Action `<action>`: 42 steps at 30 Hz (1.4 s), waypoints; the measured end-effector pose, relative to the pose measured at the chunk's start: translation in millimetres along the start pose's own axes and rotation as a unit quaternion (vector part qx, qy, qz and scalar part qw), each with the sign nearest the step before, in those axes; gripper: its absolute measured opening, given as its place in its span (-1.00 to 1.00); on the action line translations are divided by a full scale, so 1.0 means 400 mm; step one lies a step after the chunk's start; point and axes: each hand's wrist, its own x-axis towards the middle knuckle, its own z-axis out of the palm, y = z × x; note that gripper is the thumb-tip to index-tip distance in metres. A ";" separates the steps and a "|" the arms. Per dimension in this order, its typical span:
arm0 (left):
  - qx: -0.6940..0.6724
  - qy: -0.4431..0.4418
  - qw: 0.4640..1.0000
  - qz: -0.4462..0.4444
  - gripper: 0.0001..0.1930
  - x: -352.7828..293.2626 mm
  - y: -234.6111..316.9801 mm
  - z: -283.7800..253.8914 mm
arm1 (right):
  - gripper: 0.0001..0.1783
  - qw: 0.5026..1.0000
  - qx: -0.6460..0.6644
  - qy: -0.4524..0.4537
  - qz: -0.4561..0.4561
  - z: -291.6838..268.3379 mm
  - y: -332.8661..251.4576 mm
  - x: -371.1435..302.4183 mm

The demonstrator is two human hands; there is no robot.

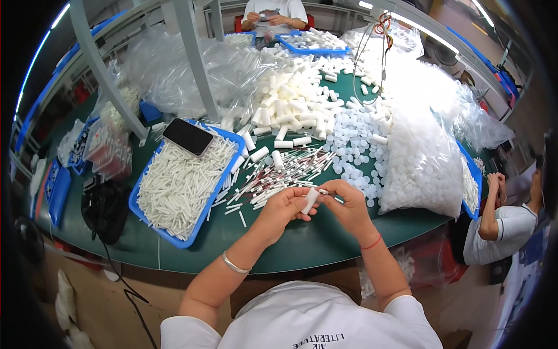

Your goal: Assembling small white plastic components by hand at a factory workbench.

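In front of my chest, my left hand point(286, 208) is closed round a white plastic cylinder point(310, 200), held at a tilt. Close against its upper end, my right hand point(347, 205) pinches a small white piece point(322, 191), partly covered by the fingers; its kind does not show. Just beyond my hands lies a loose pile of thin white sticks with dark reddish parts point(288, 173). Past that pile is a big heap of similar white cylinders point(290, 102). Translucent round caps point(350, 142) are scattered to the right of the heap.
A blue tray point(135, 205) of short white sticks stands at left, a phone point(188, 137) on top. At right sits a clear bag point(421, 168) full of white pieces. Grey posts point(197, 61) rise at the back left. Co-workers sit across the table and at far right.
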 end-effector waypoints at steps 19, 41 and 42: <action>0.183 0.006 0.983 -0.016 -0.66 -0.015 -0.005 -0.063 | -0.74 0.932 -0.296 -0.132 -0.164 0.001 0.010 0.017; 0.677 0.346 0.629 0.160 -0.57 0.498 0.282 -0.407 | -0.72 0.990 -0.128 -0.043 -0.032 0.050 0.103 0.071; 0.683 0.336 0.620 0.190 -0.59 0.495 0.270 -0.410 | -0.72 0.991 -0.126 -0.043 -0.028 0.045 0.107 0.070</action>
